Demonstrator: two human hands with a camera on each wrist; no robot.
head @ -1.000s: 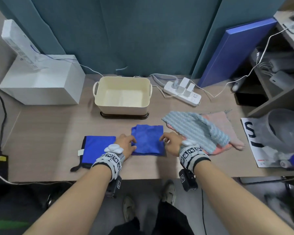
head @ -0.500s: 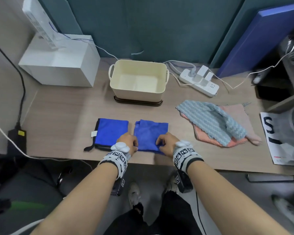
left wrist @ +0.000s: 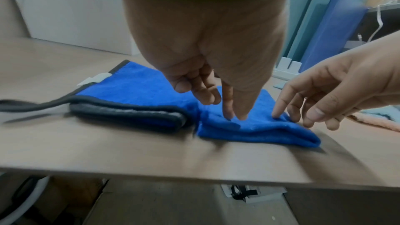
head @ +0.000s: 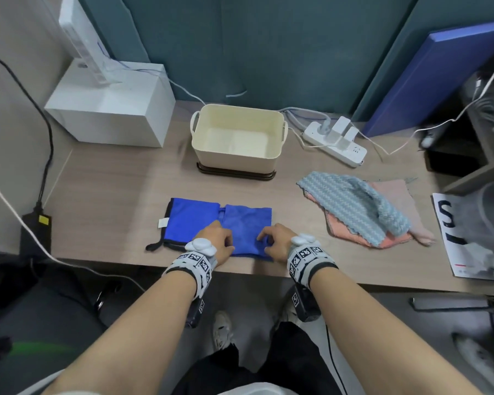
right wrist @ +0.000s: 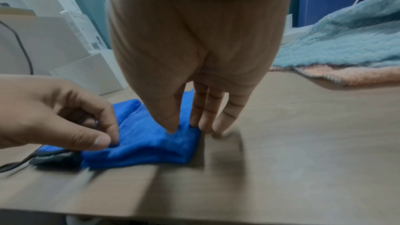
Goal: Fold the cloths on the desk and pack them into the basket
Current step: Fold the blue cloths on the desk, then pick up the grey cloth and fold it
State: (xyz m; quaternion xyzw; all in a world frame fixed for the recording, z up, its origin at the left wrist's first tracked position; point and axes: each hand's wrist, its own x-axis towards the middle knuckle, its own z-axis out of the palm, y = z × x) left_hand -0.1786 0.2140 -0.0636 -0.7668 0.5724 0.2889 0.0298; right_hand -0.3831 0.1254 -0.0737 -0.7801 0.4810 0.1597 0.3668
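A folded plain blue cloth [head: 248, 220] [left wrist: 259, 131] [right wrist: 147, 148] lies near the desk's front edge. My left hand [head: 226, 238] [left wrist: 231, 114] pinches its near left part between thumb and forefinger. My right hand [head: 265, 240] [right wrist: 186, 129] pinches the near right corner, thumb on top and fingers down beside the edge. A folded blue cloth with black trim [head: 191, 218] [left wrist: 138, 85] lies right against it on the left. The cream basket [head: 237, 109] stands behind them and holds nothing. A teal cloth [head: 351, 203] lies crumpled over a pink cloth [head: 394, 192] to the right.
A white power strip [head: 337, 143] with cables lies right of the basket. A white box [head: 109, 109] stands at the back left, a black adapter [head: 36, 232] at the left edge, and a printed sheet [head: 451, 223] at the far right.
Both hands have slid from the sides of the plain blue cloth back to its near edge. The cloth now lies against the trimmed cloth. The head view has shifted.
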